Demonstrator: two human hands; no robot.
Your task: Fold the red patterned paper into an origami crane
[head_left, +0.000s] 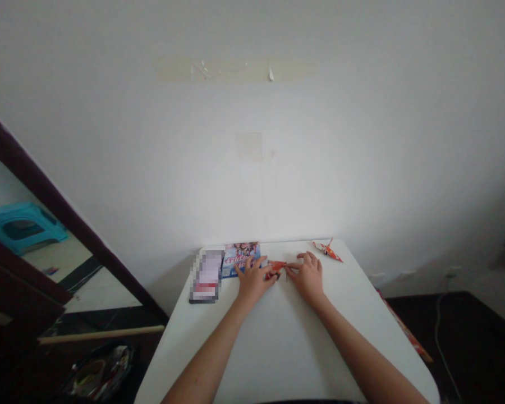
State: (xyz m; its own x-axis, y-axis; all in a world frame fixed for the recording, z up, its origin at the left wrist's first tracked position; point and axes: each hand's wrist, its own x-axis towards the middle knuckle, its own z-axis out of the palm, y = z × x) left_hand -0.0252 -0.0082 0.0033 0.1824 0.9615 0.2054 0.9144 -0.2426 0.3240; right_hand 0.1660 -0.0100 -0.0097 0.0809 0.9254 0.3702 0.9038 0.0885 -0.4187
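Observation:
A small piece of folded red-orange patterned paper (276,265) lies between my hands on the white table (278,348). My left hand (253,280) rests over its left part, some fingers spread toward a blue printed sheet (231,259) and the thumb at the paper. With thumb and index finger together, my right hand (308,276) pinches the paper's right tip. Beyond that hand, near the back right corner, sits another folded paper figure (330,252) in similar red and white, with pointed ends. The fingers hide part of the worked paper.
A phone (207,276) with a blurred screen lies at the table's left edge, beside the printed sheet. The wall (294,191) meets the table's back. At left stand a dark-framed mirror (109,258) showing a blue stool, and a lined bin (99,370) on the floor.

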